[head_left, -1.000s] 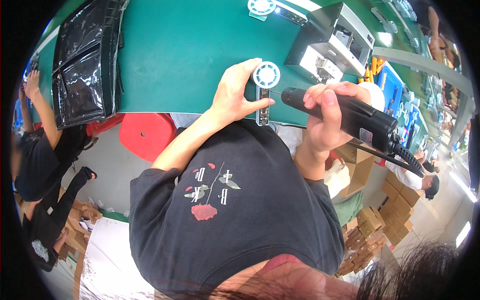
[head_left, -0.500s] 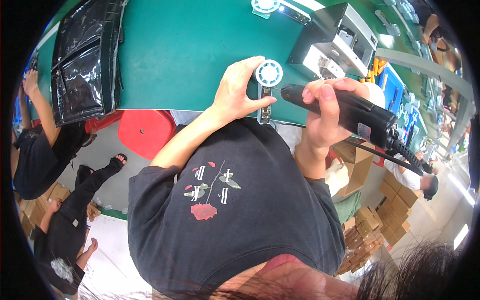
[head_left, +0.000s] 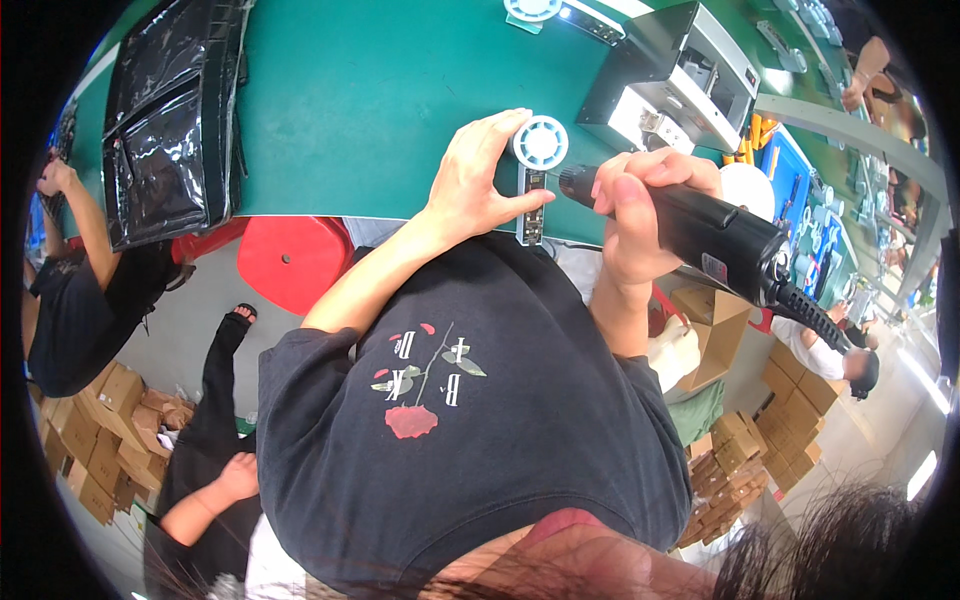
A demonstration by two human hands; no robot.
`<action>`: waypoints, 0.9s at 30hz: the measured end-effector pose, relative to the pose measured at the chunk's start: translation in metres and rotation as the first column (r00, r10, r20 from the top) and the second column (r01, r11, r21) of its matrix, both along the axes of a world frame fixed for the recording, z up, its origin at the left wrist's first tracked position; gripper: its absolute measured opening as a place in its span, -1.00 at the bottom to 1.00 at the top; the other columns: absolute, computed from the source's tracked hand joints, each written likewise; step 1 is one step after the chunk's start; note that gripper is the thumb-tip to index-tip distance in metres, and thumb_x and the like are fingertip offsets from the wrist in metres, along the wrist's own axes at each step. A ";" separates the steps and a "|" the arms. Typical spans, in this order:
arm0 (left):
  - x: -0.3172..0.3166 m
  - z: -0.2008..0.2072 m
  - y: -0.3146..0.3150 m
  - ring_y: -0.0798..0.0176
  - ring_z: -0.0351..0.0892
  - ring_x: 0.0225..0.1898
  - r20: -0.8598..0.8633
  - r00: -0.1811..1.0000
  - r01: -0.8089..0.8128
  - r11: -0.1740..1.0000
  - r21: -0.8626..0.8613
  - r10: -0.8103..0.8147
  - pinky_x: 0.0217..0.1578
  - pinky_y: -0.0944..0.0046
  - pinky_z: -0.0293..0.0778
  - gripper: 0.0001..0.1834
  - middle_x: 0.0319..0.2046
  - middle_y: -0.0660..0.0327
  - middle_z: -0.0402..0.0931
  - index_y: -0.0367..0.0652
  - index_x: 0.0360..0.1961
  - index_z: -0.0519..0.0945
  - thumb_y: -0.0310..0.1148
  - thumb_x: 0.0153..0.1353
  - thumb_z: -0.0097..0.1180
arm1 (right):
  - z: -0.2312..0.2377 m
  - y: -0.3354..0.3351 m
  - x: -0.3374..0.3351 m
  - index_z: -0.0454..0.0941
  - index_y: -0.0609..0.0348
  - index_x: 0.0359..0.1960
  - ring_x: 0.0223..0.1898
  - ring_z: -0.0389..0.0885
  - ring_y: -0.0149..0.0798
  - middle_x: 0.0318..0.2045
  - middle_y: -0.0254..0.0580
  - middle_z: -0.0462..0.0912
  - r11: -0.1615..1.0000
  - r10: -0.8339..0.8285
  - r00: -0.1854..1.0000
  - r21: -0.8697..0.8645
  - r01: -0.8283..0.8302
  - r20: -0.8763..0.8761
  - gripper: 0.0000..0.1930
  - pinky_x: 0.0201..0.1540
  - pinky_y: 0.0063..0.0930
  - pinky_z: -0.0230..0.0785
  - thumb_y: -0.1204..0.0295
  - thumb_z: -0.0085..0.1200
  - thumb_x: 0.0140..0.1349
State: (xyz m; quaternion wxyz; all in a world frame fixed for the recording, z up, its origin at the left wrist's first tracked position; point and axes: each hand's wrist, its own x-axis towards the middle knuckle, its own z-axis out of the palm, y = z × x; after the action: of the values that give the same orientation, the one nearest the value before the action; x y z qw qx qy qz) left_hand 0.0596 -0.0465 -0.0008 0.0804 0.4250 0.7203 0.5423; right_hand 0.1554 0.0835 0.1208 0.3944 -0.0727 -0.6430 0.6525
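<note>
My left hand (head_left: 468,180) is closed around a small handheld fan (head_left: 541,144) at the near edge of the green table. The fan has a round white and pale-blue head, and its narrow handle (head_left: 531,207) lies uncovered, with a circuit board inside. My left thumb presses on the handle. In my right hand (head_left: 637,205) is a black corded electric screwdriver (head_left: 715,240), held almost level with its nose pointing left. Its thin bit reaches toward the handle just below the fan head; whether the bit touches a screw is too small to tell.
At the far edge lies another similar fan (head_left: 590,24). A grey and black box-shaped machine (head_left: 650,85) stands at the back right, beside a blue tray (head_left: 790,165). Black glossy bag (head_left: 165,160) on the left; red stool (head_left: 292,265) below the table edge. Co-workers are at both sides.
My right hand and the screwdriver have shifted slightly left, while my left hand and the fan stay nearly in place. A person at the lower left has moved closer behind me.
</note>
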 end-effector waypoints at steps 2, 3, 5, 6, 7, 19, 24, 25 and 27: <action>-0.001 0.001 0.000 -0.18 0.58 0.29 0.003 1.000 0.006 1.000 0.001 -0.006 0.31 -0.12 0.46 0.02 0.27 -0.02 0.60 -0.13 0.42 0.45 -0.12 -0.07 0.69 | 0.002 0.006 0.002 0.44 0.22 -0.01 -0.38 0.66 -0.40 -0.39 -0.16 0.66 0.997 0.070 0.997 0.014 -0.070 0.009 -0.61 -0.27 -0.49 0.53 0.75 0.33 0.22; -0.002 0.001 0.001 -0.17 0.58 0.29 0.002 1.000 0.008 1.000 0.003 -0.008 0.31 -0.12 0.46 0.02 0.28 -0.02 0.60 -0.14 0.41 0.45 -0.13 -0.07 0.69 | 0.004 0.008 0.002 0.45 0.23 -0.02 -0.39 0.66 -0.39 -0.41 -0.16 0.65 0.995 0.095 0.995 0.015 -0.095 0.011 -0.62 -0.28 -0.47 0.53 0.76 0.33 0.20; -0.002 0.001 0.000 -0.17 0.58 0.29 -0.001 1.000 0.022 1.000 -0.002 -0.022 0.32 -0.12 0.45 0.01 0.28 -0.01 0.59 -0.14 0.41 0.45 -0.15 -0.07 0.68 | 0.008 0.010 0.002 0.49 0.26 -0.05 -0.42 0.64 -0.38 -0.44 -0.18 0.63 0.990 0.144 0.989 0.012 -0.144 0.019 -0.63 -0.31 -0.44 0.53 0.79 0.32 0.17; -0.004 0.001 0.000 -0.16 0.58 0.29 -0.007 0.999 0.033 0.999 -0.007 -0.033 0.32 -0.12 0.44 0.00 0.28 -0.01 0.59 -0.14 0.41 0.46 -0.16 -0.07 0.68 | 0.007 0.010 0.002 0.50 0.26 -0.08 -0.44 0.63 -0.36 -0.45 -0.17 0.63 0.985 0.171 0.985 -0.003 -0.171 -0.014 -0.64 -0.32 -0.43 0.53 0.80 0.32 0.15; -0.004 0.002 0.000 -0.16 0.58 0.29 -0.011 0.999 0.044 0.999 -0.013 -0.044 0.33 -0.12 0.44 0.00 0.29 -0.01 0.59 -0.15 0.41 0.46 -0.16 -0.07 0.68 | 0.006 0.010 0.001 0.52 0.27 -0.12 -0.46 0.62 -0.35 -0.46 -0.17 0.62 0.980 0.197 0.979 -0.017 -0.198 -0.047 -0.66 -0.33 -0.42 0.53 0.81 0.31 0.13; -0.004 -0.002 0.001 -0.15 0.57 0.32 0.004 0.999 0.042 0.999 -0.015 -0.042 0.36 -0.11 0.41 -0.02 0.32 0.00 0.59 -0.14 0.41 0.49 -0.17 -0.06 0.67 | 0.004 0.004 0.001 0.59 0.25 -0.25 -0.48 0.70 -0.25 -0.49 -0.16 0.68 0.989 0.144 0.990 0.042 -0.144 0.008 -0.68 -0.29 -0.38 0.62 0.76 0.41 -0.02; -0.004 -0.003 0.000 -0.11 0.55 0.34 0.001 0.999 0.045 0.999 -0.003 -0.045 0.37 -0.10 0.40 -0.03 0.34 0.01 0.57 -0.13 0.43 0.48 -0.16 -0.03 0.65 | 0.008 0.014 -0.007 0.49 0.22 -0.22 -0.65 0.46 -0.33 -0.57 -0.28 0.49 0.903 0.362 0.932 0.241 -0.355 0.013 -0.67 -0.55 -0.39 0.42 0.74 0.35 0.04; -0.004 -0.002 -0.001 -0.10 0.55 0.34 0.010 0.999 0.051 0.999 -0.010 -0.051 0.38 -0.10 0.39 -0.03 0.34 0.02 0.57 -0.13 0.43 0.48 -0.16 -0.02 0.65 | 0.009 0.019 -0.009 0.49 0.21 -0.25 -0.67 0.45 -0.34 -0.57 -0.28 0.49 0.876 0.427 0.904 0.250 -0.414 -0.001 -0.68 -0.56 -0.40 0.42 0.74 0.34 0.03; -0.004 -0.001 -0.001 -0.11 0.56 0.34 -0.014 0.999 0.044 0.999 0.002 -0.044 0.36 -0.08 0.41 0.00 0.34 0.00 0.58 -0.14 0.45 0.47 -0.22 -0.06 0.64 | 0.013 0.021 -0.016 0.47 0.20 -0.33 -0.72 0.42 -0.36 -0.60 -0.28 0.48 0.831 0.513 0.858 0.261 -0.491 -0.021 -0.70 -0.61 -0.41 0.39 0.76 0.30 -0.02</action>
State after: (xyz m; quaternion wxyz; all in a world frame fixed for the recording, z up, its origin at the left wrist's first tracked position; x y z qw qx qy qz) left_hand 0.0560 -0.0473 -0.0020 0.0870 0.4444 0.7109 0.5381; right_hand 0.1399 0.1047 0.1337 0.2436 0.1775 -0.6970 0.6507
